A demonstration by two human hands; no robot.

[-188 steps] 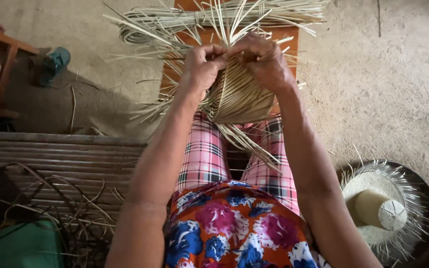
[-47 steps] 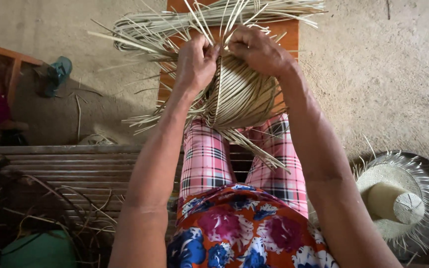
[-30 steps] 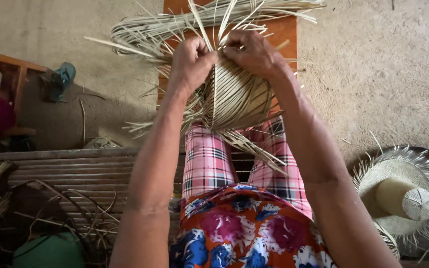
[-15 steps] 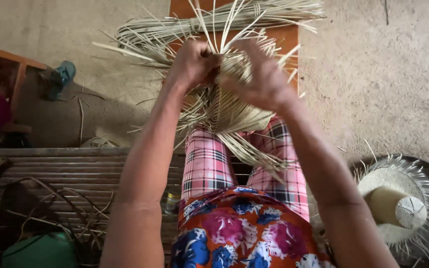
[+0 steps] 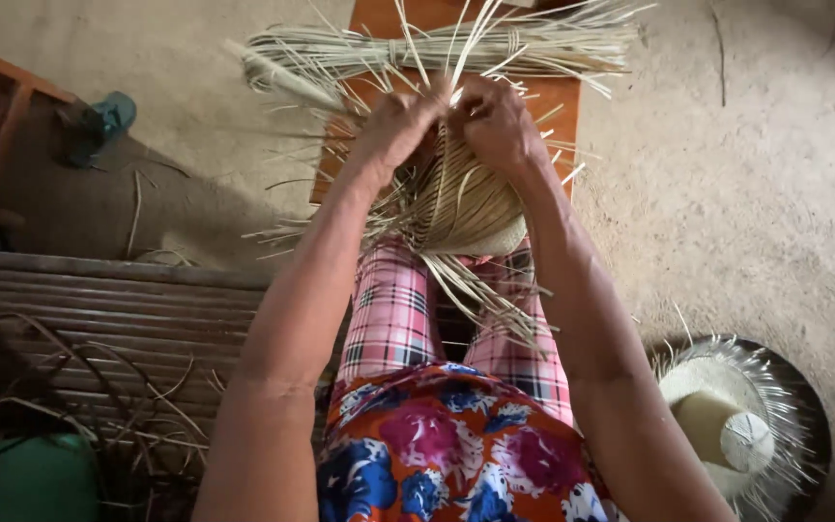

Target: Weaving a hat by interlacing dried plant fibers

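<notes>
Upper centre of frame: half-woven straw piece (image 5: 461,198), domed, resting over the knees, loose strands fanning toward top and bottom of frame, long axis roughly vertical in frame. Left hand (image 5: 393,126) closed on strands at the upper rim; right hand (image 5: 495,121) closed on strands just beside it, knuckles nearly touching. Both forearms extended straight up the frame, converging. Behind, at top: tied straw bundle (image 5: 437,48) lying crosswise on an orange board (image 5: 558,97). Lower right: finished straw hat (image 5: 727,435).

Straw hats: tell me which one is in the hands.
The half-woven straw hat over the knees, gripped by the left hand and right hand. The other hat lies untouched on the floor at lower right.
</notes>
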